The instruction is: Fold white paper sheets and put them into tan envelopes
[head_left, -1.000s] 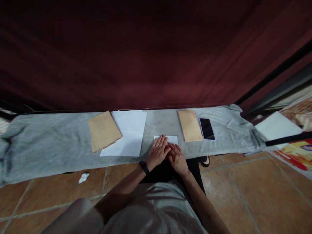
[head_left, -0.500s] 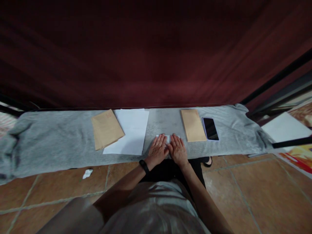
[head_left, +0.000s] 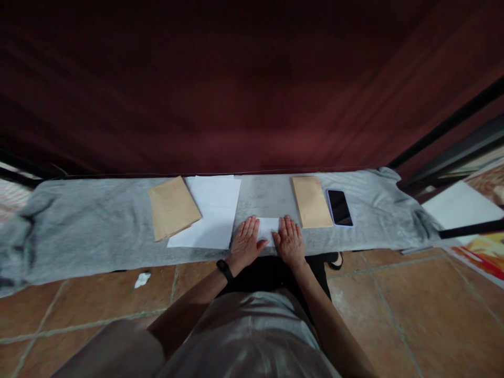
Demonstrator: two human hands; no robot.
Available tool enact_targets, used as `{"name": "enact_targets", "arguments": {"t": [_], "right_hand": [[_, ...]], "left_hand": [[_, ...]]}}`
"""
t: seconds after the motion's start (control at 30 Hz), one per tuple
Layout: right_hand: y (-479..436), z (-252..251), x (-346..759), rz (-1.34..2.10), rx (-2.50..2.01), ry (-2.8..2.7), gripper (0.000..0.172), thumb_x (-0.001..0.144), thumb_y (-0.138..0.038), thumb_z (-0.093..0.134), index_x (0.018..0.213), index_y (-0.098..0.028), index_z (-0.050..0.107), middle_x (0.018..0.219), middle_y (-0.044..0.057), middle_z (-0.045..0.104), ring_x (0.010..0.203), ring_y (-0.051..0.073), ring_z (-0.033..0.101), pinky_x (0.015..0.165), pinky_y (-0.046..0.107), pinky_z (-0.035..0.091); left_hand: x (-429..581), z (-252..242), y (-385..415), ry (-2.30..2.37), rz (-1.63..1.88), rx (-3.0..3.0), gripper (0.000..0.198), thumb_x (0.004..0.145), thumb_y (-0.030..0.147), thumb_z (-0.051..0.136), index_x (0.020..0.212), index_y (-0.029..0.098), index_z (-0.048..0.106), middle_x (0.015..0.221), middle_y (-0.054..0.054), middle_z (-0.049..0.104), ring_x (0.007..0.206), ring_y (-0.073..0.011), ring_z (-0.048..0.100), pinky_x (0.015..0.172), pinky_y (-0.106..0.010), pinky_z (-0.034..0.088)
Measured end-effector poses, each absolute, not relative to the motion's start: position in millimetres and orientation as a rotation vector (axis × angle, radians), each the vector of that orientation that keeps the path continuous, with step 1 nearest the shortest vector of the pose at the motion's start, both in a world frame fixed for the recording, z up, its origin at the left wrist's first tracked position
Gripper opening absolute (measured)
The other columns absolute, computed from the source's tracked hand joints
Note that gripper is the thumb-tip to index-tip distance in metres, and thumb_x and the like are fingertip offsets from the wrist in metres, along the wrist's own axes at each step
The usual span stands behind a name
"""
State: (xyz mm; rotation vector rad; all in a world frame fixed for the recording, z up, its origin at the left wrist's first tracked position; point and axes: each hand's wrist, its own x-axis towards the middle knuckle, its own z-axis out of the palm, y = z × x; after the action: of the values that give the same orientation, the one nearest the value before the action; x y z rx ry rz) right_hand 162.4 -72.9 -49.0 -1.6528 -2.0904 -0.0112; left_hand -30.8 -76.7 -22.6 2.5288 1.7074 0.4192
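Note:
A small folded sheet of white paper (head_left: 269,230) lies on the grey cloth near the front edge. My left hand (head_left: 245,243) rests flat on its left end, fingers stretched out and pointing away from me. On the right end, my right hand (head_left: 290,241) lies flat in the same way. The middle of the paper shows between the two hands; its ends are hidden under my fingers. To the left are larger white sheets (head_left: 214,210), partly covered by brown envelopes (head_left: 173,207). Right of my hands lies another brown envelope (head_left: 312,202).
A phone (head_left: 339,208) in a pale purple case lies beyond the right envelope. Grey cloth (head_left: 98,226) covers the narrow bench, backed by a dark red curtain (head_left: 244,105). Dark metal bars (head_left: 452,126) stand at the right. A crumpled white scrap (head_left: 142,280) is on the tiled floor.
My left hand has slid left and my right hand slightly right, so the hands are further apart. More of the folded paper shows between them.

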Motion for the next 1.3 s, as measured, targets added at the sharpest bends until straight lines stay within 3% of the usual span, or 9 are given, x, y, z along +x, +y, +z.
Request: {"name": "enact_targets", "arguments": {"t": [0.4,0.57,1.3], "right_hand": [[-73.0,-52.5,162.7,-0.06,-1.624,-2.069,0.059,0.104,-0.042,0.039,0.152,-0.009,0.037,0.155,0.023,0.041,0.142,0.034,0.04,0.113,0.055,0.034],[-73.0,-52.4,163.0,-0.055,-1.645,-2.085,0.059,0.104,-0.041,0.039,0.152,-0.007,0.037,0.155,0.024,0.041,0.143,0.035,0.039,0.113,0.054,0.034],[-75.7,-50.8,163.2,-0.078,-1.701,-2.126,0.061,0.105,-0.044,0.036,0.151,-0.003,0.039,0.153,0.025,0.042,0.143,0.034,0.039,0.114,0.053,0.032]], "left_hand": [[-22.6,-20.6,-83.1,1.657,0.426,2.588,0.059,0.101,0.034,0.039,0.154,0.008,0.031,0.16,-0.018,0.035,0.151,-0.0284,0.025,0.124,-0.048,0.022],[-13.7,-22.0,-85.9,1.513,0.359,2.626,0.058,0.101,0.039,0.044,0.152,0.012,0.036,0.161,-0.016,0.033,0.152,-0.0274,0.025,0.124,-0.046,0.022],[-45.3,-18.3,-87.9,1.454,0.213,2.708,0.073,0.099,0.056,0.044,0.154,0.01,0.031,0.163,-0.019,0.026,0.154,-0.029,0.017,0.125,-0.046,0.017]]}}
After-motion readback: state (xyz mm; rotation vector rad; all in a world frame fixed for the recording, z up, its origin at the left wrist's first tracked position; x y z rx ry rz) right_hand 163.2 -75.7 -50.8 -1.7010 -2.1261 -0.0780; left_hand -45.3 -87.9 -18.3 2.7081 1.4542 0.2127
